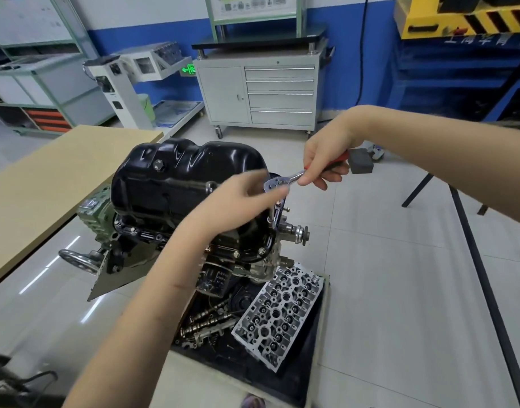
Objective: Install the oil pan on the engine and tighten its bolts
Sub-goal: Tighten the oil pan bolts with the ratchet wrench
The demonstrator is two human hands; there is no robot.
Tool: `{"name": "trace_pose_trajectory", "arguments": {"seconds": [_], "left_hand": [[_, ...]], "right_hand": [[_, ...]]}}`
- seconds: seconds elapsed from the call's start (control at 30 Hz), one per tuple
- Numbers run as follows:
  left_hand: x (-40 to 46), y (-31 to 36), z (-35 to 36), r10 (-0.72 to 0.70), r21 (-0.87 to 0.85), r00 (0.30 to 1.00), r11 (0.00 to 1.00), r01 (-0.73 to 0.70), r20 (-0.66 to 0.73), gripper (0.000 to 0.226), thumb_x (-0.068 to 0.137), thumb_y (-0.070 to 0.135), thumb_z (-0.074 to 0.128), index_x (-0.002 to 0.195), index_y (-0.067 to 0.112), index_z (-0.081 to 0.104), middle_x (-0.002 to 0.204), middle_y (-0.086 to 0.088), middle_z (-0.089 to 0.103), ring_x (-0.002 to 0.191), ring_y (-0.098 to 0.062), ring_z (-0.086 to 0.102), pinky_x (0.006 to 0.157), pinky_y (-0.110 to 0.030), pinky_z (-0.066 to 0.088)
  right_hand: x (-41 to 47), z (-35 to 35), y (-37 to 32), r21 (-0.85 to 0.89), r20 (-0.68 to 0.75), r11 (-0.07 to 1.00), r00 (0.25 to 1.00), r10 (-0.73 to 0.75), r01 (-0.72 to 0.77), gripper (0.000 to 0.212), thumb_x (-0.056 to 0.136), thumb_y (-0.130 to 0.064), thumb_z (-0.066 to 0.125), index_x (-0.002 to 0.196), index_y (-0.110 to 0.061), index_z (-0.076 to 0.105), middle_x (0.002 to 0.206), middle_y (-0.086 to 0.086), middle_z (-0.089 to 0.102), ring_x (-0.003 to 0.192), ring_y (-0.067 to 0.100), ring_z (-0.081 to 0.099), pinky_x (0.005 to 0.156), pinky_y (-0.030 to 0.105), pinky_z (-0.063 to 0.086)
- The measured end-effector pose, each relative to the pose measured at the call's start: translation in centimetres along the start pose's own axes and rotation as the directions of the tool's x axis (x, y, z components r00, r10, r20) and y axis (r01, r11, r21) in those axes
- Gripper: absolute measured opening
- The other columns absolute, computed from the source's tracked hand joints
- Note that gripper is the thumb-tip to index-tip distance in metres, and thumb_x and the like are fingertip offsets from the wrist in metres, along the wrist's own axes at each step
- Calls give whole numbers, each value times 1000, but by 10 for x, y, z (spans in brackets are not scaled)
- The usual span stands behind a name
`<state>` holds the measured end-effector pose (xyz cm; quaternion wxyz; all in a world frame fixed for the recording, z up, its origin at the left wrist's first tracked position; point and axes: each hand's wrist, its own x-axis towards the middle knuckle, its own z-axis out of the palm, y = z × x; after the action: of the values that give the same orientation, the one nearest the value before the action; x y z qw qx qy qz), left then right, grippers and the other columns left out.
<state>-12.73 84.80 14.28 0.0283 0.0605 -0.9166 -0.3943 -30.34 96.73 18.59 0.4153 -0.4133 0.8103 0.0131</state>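
Note:
The glossy black oil pan (pixel 176 175) sits on top of the upturned engine (pixel 152 240) on its stand. My right hand (pixel 323 160) grips the red handle of a chrome ratchet wrench (pixel 285 181). Its extension (pixel 275 213) runs down to a bolt on the pan's right flange. My left hand (pixel 238 201) holds the ratchet head between thumb and fingers, over the pan's right end. More flange bolts (pixel 261 251) show along the near edge.
A cylinder head (pixel 282 313) and camshafts (pixel 208 316) lie in a black tray (pixel 252 375) below the engine. A tan table (pixel 46 184) stands at left and a grey tool cabinet (pixel 258 92) behind. Black table legs (pixel 476 260) cross the tiled floor at right.

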Motion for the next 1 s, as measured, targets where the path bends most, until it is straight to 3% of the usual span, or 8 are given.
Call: {"name": "trace_pose_trajectory", "arguments": {"seconds": [0.07,0.13,0.2,0.3,0.5,0.67,0.8,1.0], "left_hand": [[14,14,4,1,6,989,1000,0,-145,39,87,60,43,95,27,62,88,8,62,87,-9,57,69,-16,39],[30,30,25,1,242,982,969,45,-187,55,92,58,29,68,18,57,70,1,60,75,-21,57,60,-27,36],[39,36,44,57,454,968,889,63,-245,63,93,57,22,62,14,55,68,-3,63,71,-25,56,61,-29,33],[40,28,46,155,511,954,859,-2,-256,61,93,57,24,55,16,49,55,0,53,65,-25,51,54,-30,28],[40,24,36,288,584,954,789,-190,-79,60,96,50,27,62,11,57,46,5,38,60,-21,42,47,-26,22],[53,31,29,347,530,936,784,-324,60,58,98,43,31,46,17,34,44,3,38,45,-10,36,49,-32,22],[51,23,28,435,418,900,818,-394,-2,64,90,47,24,55,1,53,55,-12,60,56,-26,54,61,-38,40],[40,5,19,399,116,910,915,-386,-116,54,90,35,32,52,3,54,33,8,45,38,-3,46,52,-24,37]], "right_hand": [[2,-1,-2,-14,-5,1000,1000,-11,11,43,74,-52,56,66,-10,62,44,-2,53,36,10,44,40,17,36],[3,-4,-6,-52,39,999,999,2,0,38,86,-42,52,70,-9,62,47,-2,58,37,10,47,40,17,38],[3,-6,-9,-75,157,996,985,69,-58,32,91,-37,48,81,-11,65,63,3,69,43,11,56,44,16,43],[4,-5,-10,-19,366,996,926,90,-89,29,95,-28,39,95,-14,64,80,7,73,61,16,67,52,20,51],[-5,26,3,333,338,941,924,-178,60,25,76,-28,47,73,-4,47,41,2,57,33,12,52,37,14,41],[-19,85,18,833,-43,516,953,-300,200,21,76,-24,48,66,-8,40,32,-6,32,27,4,28,31,9,25],[-24,124,-3,919,-225,269,944,-242,288,24,76,-27,53,63,-11,41,34,-7,29,29,4,24,31,11,20],[-6,187,-79,894,-394,-228,919,8,385,30,91,-20,50,63,-14,42,34,-7,31,29,8,29,33,14,25]]}}
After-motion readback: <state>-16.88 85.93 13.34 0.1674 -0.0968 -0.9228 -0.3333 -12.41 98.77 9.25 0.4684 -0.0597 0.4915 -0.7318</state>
